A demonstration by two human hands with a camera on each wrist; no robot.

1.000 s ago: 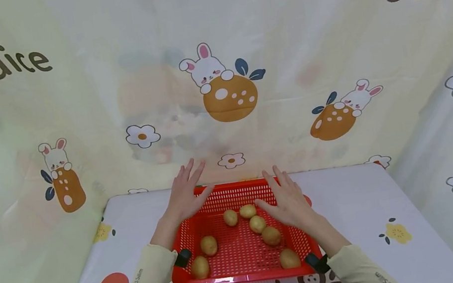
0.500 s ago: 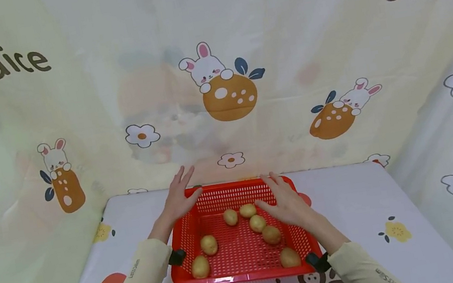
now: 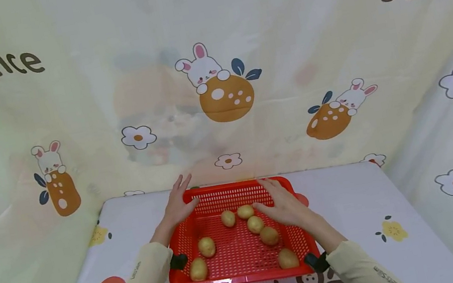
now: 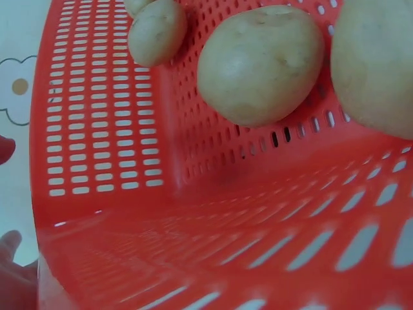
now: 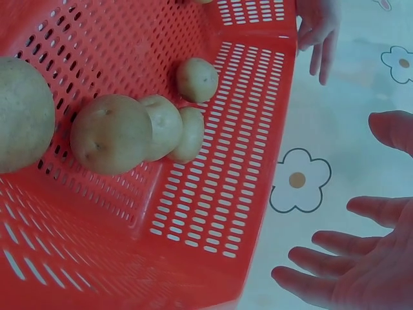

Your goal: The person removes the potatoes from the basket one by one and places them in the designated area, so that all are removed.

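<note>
7 potatoes (image 3: 269,235) in a red basket (image 3: 250,278) between 2 hands (image 3: 177,209) (image 3: 285,204)

There's room to reach into the middle of the red basket (image 3: 233,280), but potatoes (image 3: 269,236) and holey walls (image 3: 227,195) stand around.

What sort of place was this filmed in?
Probably a staged filming booth rather than a working kitchen: printed curtains hang behind and beside a table, on which sits a basket of potatoes.
</note>
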